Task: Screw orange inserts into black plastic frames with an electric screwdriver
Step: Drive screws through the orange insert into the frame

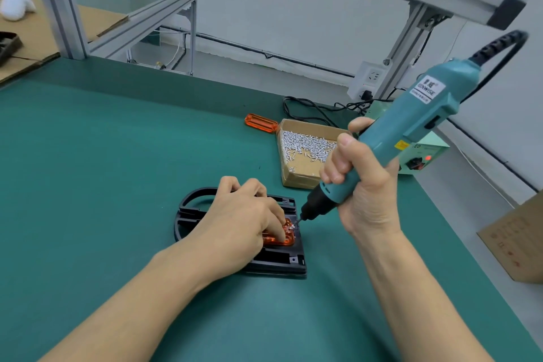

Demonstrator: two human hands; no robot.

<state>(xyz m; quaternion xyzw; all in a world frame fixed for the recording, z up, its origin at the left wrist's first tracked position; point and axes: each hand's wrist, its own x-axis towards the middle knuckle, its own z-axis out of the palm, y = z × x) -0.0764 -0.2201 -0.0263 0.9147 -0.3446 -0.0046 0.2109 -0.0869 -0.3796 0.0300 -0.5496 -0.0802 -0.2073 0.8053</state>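
Low in the frame's centre, the left hand (246, 214) pinches a screw (291, 226) upright on the insert (282, 236) seated in the frame (276, 261). At right, the right hand (361, 182) grips the screwdriver (390, 138), tilted, its bit meeting the screw. Driving seems imminent; next I'd straighten the tool, then press

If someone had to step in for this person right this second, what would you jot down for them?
Left hand: pressing the orange insert down inside the black frame, fingertips steadying a screw at its far right corner.
Right hand: gripping the electric screwdriver, tilted, bit meeting that screw.
Where things are: frame lies flat on the green mat; box of screws just behind it; a spare orange insert beside the box.
Done: insert seated in frame, screw placed.
Left: drive this screw, then any remaining ones; other corners are hidden by the hand, so check them.
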